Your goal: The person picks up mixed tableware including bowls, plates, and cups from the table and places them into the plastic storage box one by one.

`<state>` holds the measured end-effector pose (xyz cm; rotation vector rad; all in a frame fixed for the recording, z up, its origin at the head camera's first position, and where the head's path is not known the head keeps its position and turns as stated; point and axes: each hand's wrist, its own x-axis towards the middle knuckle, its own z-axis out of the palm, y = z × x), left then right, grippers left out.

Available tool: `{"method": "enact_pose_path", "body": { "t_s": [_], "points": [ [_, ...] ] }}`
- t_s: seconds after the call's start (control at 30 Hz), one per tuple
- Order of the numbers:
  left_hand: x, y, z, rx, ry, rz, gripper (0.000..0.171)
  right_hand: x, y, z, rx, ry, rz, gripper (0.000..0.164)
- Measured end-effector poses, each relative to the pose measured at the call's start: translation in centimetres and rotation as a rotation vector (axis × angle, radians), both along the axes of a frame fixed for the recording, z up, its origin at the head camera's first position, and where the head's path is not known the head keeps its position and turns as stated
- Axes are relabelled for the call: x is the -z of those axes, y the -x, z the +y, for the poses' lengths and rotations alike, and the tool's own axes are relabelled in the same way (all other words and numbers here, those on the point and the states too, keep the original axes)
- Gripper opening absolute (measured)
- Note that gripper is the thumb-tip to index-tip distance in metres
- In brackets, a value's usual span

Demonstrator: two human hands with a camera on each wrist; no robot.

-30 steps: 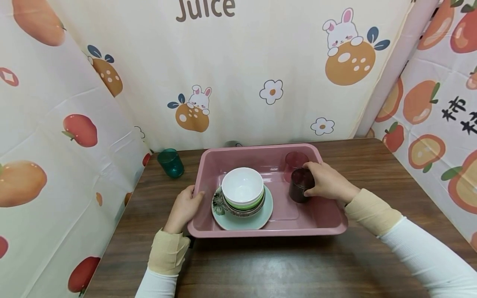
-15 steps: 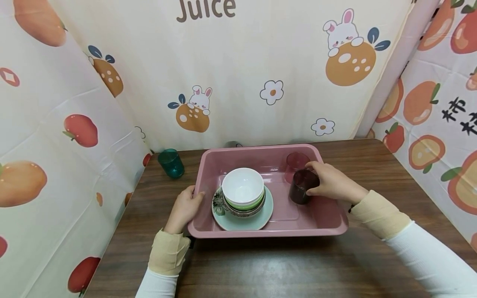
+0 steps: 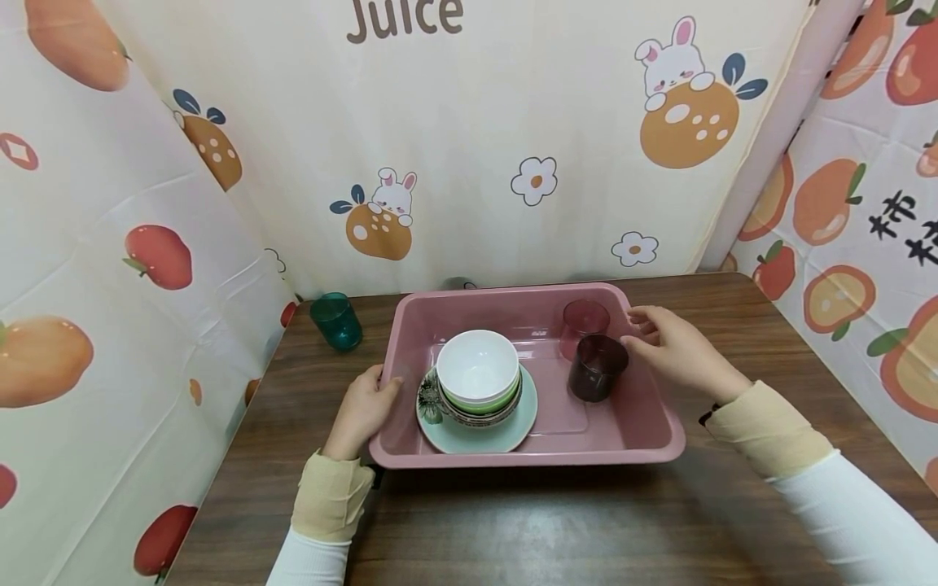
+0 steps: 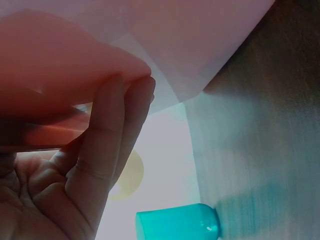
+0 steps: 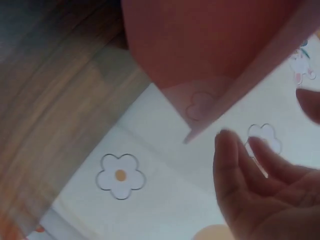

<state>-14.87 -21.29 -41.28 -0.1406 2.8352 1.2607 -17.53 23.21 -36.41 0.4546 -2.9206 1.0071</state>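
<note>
In the head view a pink plastic basin (image 3: 564,457) stands on the table. My left hand (image 3: 364,411) grips its left rim, thumb on top; the left wrist view shows the fingers (image 4: 102,135) bent under that rim. My right hand (image 3: 677,350) hovers over the right rim, holding nothing, its fingers loosely bent. Just left of it a dark purple cup (image 3: 597,370) stands upright in the basin, in front of a clear red cup (image 3: 584,319). A white bowl (image 3: 478,365) tops a stack of bowls on a pale green plate (image 3: 523,415) in the basin's left half.
A teal cup (image 3: 337,322) stands on the wooden table (image 3: 528,529), left of the basin near the back. Printed curtains (image 3: 469,122) close off the back and both sides.
My right hand has let go of the dark purple cup and drawn back to the right, over the rim. The cup stays in the basin. My left hand has not moved.
</note>
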Motion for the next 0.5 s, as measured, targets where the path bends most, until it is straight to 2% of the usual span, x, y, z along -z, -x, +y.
{"method": "enact_pose_path", "body": {
  "t_s": [0.13, 0.33, 0.5],
  "points": [
    [0.0, 0.0, 0.0, 0.001, 0.007, -0.001, 0.040, 0.7, -0.1, 0.7, 0.054, -0.004, -0.006, 0.054],
    [-0.1, 0.0, 0.0, 0.005, 0.012, 0.003, 0.041, 2.7, 0.1, 1.3, 0.082, -0.050, -0.052, 0.057],
    [-0.1, -0.1, 0.0, 0.008, 0.020, 0.004, 0.042, 3.8, -0.1, 1.1, 0.102, -0.070, -0.056, 0.043]
  ]
}}
